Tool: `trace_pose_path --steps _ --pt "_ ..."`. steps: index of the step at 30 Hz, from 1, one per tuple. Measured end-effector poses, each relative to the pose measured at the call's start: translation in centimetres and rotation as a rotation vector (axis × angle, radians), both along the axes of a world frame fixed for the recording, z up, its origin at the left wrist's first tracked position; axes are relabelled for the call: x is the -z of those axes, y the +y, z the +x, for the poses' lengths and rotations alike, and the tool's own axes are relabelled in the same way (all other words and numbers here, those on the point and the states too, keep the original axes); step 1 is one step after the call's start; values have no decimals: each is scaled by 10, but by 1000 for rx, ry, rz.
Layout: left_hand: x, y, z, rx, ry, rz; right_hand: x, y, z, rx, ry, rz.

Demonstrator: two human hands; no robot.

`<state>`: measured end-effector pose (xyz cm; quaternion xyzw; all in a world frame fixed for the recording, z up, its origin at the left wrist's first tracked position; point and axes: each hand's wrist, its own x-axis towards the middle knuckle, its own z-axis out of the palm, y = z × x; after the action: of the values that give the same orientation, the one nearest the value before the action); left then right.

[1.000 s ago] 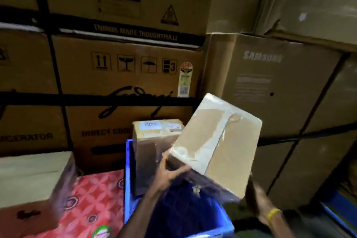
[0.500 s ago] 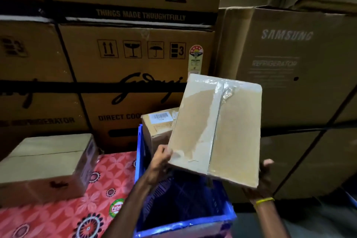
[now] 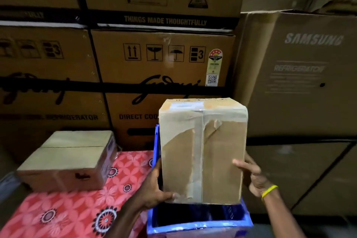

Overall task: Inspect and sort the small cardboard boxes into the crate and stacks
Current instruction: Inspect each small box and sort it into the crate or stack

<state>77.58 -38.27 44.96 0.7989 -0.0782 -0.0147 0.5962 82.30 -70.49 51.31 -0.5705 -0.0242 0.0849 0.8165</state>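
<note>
The box [image 3: 218, 150] sits gripped between left hand [image 3: 152, 189] and right hand [image 3: 255, 177], above the crate [image 3: 199, 225].

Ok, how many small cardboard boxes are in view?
2. The held box, gripped by left hand and right hand above the blue crate; the second box on the red cover, left. Others may hide behind.

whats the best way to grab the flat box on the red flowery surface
Two hands, one palm on each short end, reaching from the near side, once the tall box is put down. The flat box lies low and wide on the red surface, likely too broad for one hand, and its back stands close to the big cartons. Its right end faces bare surface.
</note>
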Motion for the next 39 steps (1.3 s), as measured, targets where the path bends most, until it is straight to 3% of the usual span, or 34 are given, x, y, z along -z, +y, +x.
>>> trace_pose_path --steps 2,5,14,20,30,39 --pt "7 -6 1 -96 -49 11 5 2 9 -26 61 -174" --pt "20 -8 11 -215 -73 56 16 0 26 40 117 -258" --pt "39 -6 40 -237 81 63 74 19 60 136 93 -638" --pt "41 0 69 -236 87 162 150 13 92 124 133 -727" --pt "57 11 73 -464 71 456 101 42 74 45 132 -1022" --pt "74 11 74 -480 130 257 107 48 73 56 156 -1176"
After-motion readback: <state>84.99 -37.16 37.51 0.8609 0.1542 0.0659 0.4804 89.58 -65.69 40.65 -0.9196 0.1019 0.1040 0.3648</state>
